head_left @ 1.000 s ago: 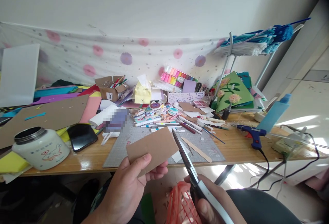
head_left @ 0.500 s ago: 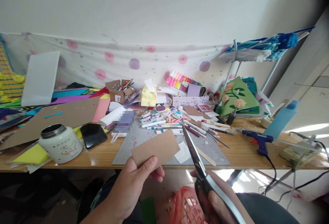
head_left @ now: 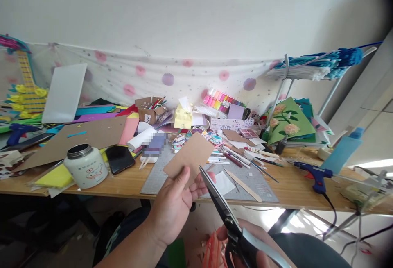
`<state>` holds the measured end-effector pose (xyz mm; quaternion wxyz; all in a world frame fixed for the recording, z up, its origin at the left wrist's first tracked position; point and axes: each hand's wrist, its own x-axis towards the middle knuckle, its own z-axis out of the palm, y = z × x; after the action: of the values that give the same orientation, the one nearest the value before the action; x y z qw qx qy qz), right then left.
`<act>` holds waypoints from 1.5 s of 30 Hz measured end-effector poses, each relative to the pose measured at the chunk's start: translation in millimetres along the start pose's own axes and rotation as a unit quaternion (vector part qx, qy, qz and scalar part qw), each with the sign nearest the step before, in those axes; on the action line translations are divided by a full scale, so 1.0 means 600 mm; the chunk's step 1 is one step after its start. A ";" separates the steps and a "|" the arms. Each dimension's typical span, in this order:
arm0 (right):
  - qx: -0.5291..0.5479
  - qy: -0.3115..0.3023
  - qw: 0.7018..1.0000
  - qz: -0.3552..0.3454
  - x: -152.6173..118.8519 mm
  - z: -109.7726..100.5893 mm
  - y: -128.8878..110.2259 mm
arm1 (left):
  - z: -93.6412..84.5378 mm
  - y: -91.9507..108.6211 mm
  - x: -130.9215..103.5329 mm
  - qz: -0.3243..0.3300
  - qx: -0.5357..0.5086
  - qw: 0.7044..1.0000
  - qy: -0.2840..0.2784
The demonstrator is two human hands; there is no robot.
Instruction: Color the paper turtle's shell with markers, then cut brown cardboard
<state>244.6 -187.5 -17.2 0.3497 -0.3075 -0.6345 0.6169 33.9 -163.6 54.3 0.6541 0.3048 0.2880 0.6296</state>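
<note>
A tan piece of cardboard (head_left: 190,155) is pinched in my left hand (head_left: 176,200), thumb on its face, held tilted above the front edge of the desk. My right hand (head_left: 245,237) grips a large pair of scissors (head_left: 225,212) by the handles. The blades look closed and point up and left, their tip close to the cardboard's lower right edge; whether they touch it I cannot tell. Behind them lie a grey cutting mat (head_left: 264,188), a white paper scrap (head_left: 223,183) and a wooden stick (head_left: 244,185).
Coloured paper cutouts (head_left: 181,141) and several pens (head_left: 235,159) cover the mat's back part. A white jar (head_left: 86,169) and a black phone (head_left: 119,159) stand left. To the right lies a blue glue gun (head_left: 316,173) with its cord. An orange basket (head_left: 211,251) sits below the desk.
My left hand has raised and tilted the cardboard more steeply. The scissors have moved left and lower, their tip nearer the cardboard. The view has shifted slightly to the left.
</note>
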 end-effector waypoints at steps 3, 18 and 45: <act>-0.017 -0.030 0.999 -0.002 0.000 -0.006 0.004 | 0.000 0.000 -0.002 0.018 0.015 1.000 0.005; 0.094 -0.064 0.992 -0.054 0.006 -0.001 -0.003 | -0.028 -0.003 0.005 0.031 0.121 0.991 0.043; 0.067 0.341 0.937 -0.035 0.045 -0.012 -0.052 | -0.039 -0.032 0.010 -0.035 0.238 0.969 -0.052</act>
<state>236.6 -163.0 15.7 0.5863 -0.4526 -0.4449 0.5035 28.6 -157.1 24.4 0.5986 0.4733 0.4061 0.5028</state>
